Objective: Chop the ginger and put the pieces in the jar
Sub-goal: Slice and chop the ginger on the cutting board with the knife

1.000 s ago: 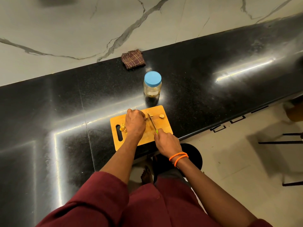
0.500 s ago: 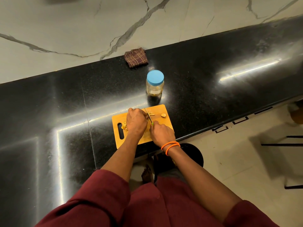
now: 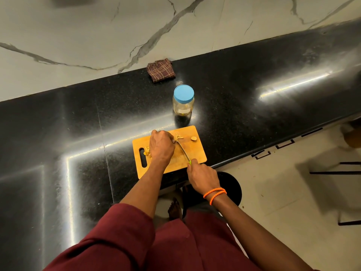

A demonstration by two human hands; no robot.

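- Right hand (image 3: pixel 203 178) at the near right corner of the cutting board (image 3: pixel 197 155), fingers curled round the green handle of the knife (image 3: pixel 183 150).
- Knife blade long axis diagonal, running from the handle at the near right up and leftward, tip pointing at the far middle of the board, right beside the left hand's fingers.
- Left hand (image 3: pixel 161 146) knuckles-up over the board's middle, fingers curled downward; whatever sits under them hidden, so grip impossible to confirm.
- Ginger (image 3: pixel 147 151) chopped bits heaped just left of the left hand, next to the board's handle slot.
- More ginger slivers (image 3: pixel 179 136) at the blade tip, and one round slice (image 3: pixel 193 138) apart toward the far right corner.
- Jar (image 3: pixel 183 100) upright beyond the board's far edge, blue lid on, standing on the black counter (image 3: pixel 58 124).
- Folded checked cloth (image 3: pixel 161 70) farther back, against the marble wall.
- Orange bands (image 3: pixel 214 194) round the right wrist.
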